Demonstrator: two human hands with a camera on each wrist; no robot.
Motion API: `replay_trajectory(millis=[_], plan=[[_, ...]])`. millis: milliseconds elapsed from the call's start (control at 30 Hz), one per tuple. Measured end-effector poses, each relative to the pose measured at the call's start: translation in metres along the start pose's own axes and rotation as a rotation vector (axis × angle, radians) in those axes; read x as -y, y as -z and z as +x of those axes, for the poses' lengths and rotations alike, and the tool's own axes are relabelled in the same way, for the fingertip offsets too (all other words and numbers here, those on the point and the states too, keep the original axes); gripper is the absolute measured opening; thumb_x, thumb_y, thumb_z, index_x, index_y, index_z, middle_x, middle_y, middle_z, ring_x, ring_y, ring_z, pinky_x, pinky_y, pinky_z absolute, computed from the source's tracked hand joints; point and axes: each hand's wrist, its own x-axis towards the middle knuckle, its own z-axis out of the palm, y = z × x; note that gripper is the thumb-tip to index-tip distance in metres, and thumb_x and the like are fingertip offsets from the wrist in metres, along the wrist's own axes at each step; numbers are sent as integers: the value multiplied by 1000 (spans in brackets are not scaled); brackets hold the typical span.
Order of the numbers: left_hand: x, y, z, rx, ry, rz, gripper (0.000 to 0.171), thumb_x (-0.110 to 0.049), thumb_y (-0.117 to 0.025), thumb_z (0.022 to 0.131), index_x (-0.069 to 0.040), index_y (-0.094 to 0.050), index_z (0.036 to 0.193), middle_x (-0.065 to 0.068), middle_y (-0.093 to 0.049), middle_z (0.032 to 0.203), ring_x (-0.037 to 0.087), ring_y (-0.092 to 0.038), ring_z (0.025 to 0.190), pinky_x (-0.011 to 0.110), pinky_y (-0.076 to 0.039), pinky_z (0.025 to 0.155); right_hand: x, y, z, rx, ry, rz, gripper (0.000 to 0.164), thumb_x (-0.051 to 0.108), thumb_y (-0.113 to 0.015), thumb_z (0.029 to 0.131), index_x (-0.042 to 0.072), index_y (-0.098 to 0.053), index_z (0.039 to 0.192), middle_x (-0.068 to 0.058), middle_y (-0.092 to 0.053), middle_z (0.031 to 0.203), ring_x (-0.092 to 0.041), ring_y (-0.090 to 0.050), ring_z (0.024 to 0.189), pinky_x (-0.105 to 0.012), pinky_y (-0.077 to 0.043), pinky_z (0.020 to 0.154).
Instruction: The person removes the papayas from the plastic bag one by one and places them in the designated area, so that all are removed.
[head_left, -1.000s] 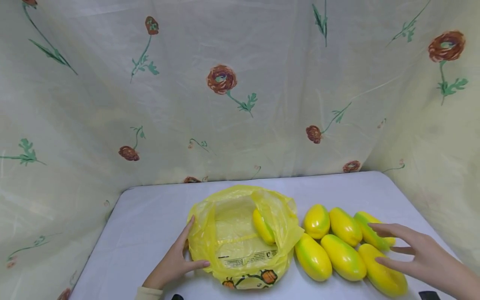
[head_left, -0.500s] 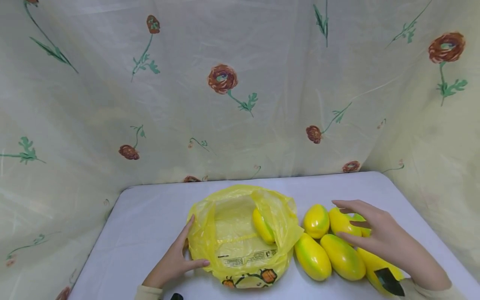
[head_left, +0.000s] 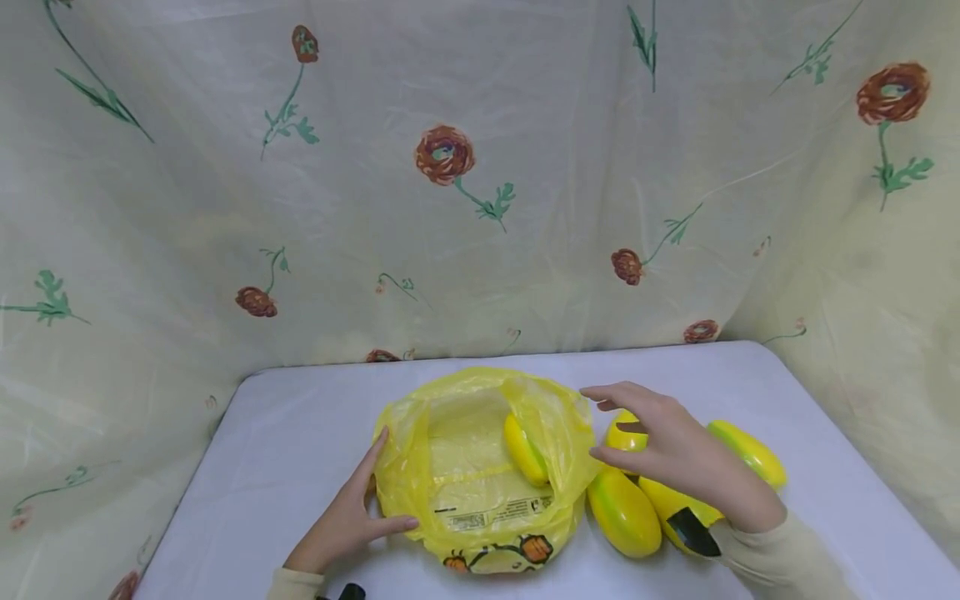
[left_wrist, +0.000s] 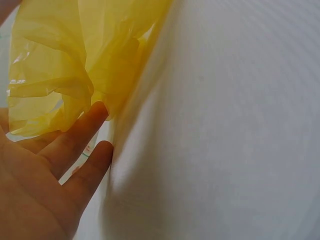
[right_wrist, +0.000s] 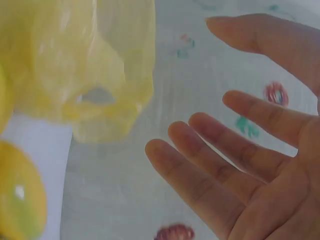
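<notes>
A yellow plastic bag [head_left: 401, 462] lies with its mouth wide in the middle of the table. One yellow-green mango [head_left: 527, 452] is inside it, partly behind the bag's right fold. My left hand [head_left: 347, 518] rests against the bag's left side, fingers and thumb spread along the rim; in the left wrist view the fingertips touch the plastic [left_wrist: 50, 65]. Beside the bag's right rim is my right hand [head_left: 663, 446], fingers extended and holding nothing, above several mangoes [head_left: 624, 512]. The right wrist view has a gap between those fingers and the bag [right_wrist: 120, 65].
The right forearm hides part of the mango group; another mango [head_left: 750, 454] shows behind it. The table [head_left: 300, 433] has a white cover. A flower-patterned curtain [head_left: 525, 275] surrounds its back and sides. A small dark object [head_left: 352, 592] sits near the left wrist.
My right hand has moved left from the far-right mangoes, over the group, to the bag's right rim. The left hand, the bag and the mango in it have stayed put.
</notes>
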Motion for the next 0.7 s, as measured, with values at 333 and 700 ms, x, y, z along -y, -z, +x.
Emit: replay_trajectory(millis=[333, 700], plan=[[-1, 2, -1, 0, -4, -9, 131, -42, -94, 74, -26, -4, 168, 6, -5, 176, 35, -8, 162, 63, -14, 129, 24, -35, 40, 173, 5, -40, 63, 29, -82, 90, 14, -57, 146, -10, -63, 143, -29, -64, 123, -49, -59, 98], [2, 1, 0, 1, -7, -12, 130, -43, -93, 74, -29, -4, 168, 5, -6, 176, 34, -8, 162, 62, -15, 129, 31, -70, 69, 292, 18, -89, 58, 19, -83, 87, 9, -61, 139, -13, -65, 138, -30, -65, 120, -48, -57, 101]])
